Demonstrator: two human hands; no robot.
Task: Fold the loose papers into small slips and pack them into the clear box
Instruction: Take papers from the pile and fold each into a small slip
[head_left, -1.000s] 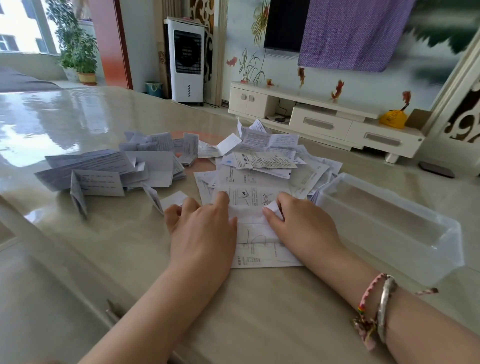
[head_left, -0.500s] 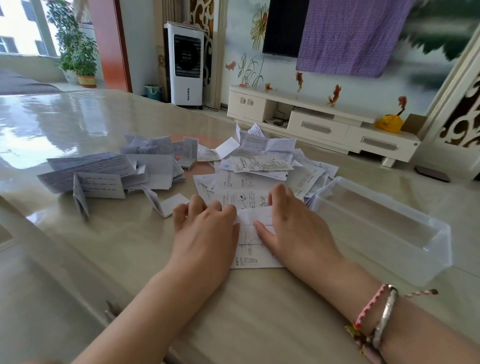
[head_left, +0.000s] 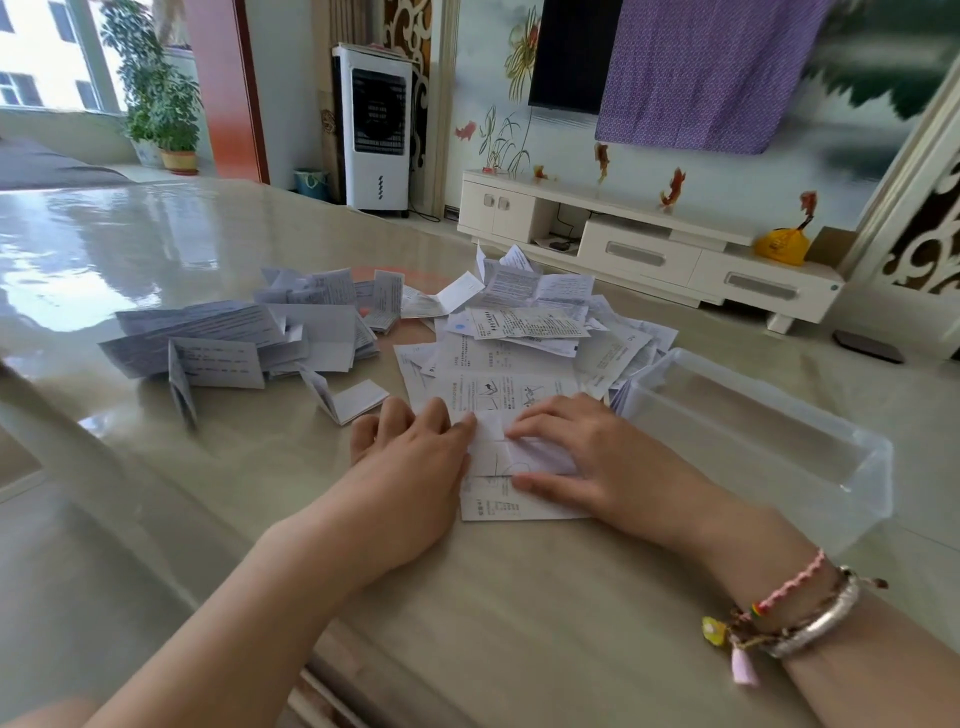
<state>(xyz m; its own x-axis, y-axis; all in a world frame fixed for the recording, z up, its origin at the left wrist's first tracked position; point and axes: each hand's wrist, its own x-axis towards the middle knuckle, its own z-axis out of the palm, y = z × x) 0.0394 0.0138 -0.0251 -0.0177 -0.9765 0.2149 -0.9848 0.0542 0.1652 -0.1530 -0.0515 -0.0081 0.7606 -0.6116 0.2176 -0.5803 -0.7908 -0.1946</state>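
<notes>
A printed white sheet (head_left: 498, 506) lies flat on the table in front of me, partly folded over on itself. My left hand (head_left: 410, 467) presses its left edge with straight fingers. My right hand (head_left: 587, 457) lies flat on the folded flap, fingers pointing left. Behind the sheet spreads a heap of loose unfolded papers (head_left: 535, 322). To the left lies a group of folded slips (head_left: 260, 343). The clear plastic box (head_left: 753, 441) stands at my right, with no slips visible inside.
The glossy beige table (head_left: 156, 249) stretches far to the left and back. A small folded slip (head_left: 353, 400) stands open like a tent just left of my left hand. Beyond the table stand a white TV cabinet (head_left: 649, 249) and an air cooler (head_left: 376, 130).
Both hands have slid toward each other along the fold, the right one sweeping left across the flap. The camera has dipped slightly.
</notes>
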